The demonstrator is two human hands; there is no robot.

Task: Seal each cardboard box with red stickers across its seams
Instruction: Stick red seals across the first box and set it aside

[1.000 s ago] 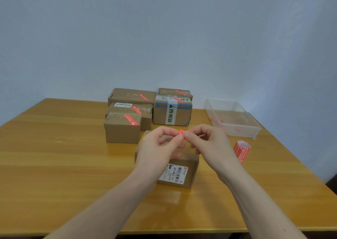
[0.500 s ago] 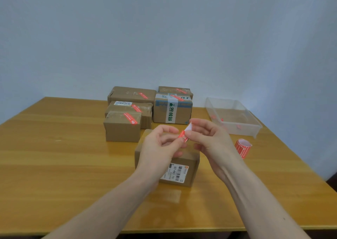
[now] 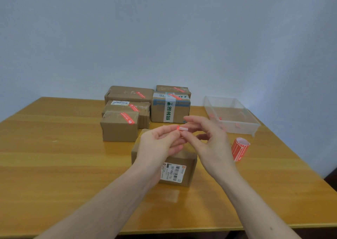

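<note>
Above the unsealed box [image 3: 179, 163] near the desk's [image 3: 54, 165] front edge, both hands [image 3: 184, 138] pinch one red sticker [image 3: 180, 128], which should be peeled cleanly, kept flat, then pressed across the seam.

You've got one head view only: looks forward and down across the surface [image 3: 54, 165], your hands close in mid-frame, the wall [image 3: 164, 28] behind; wide lens probably bends the edges.
</note>
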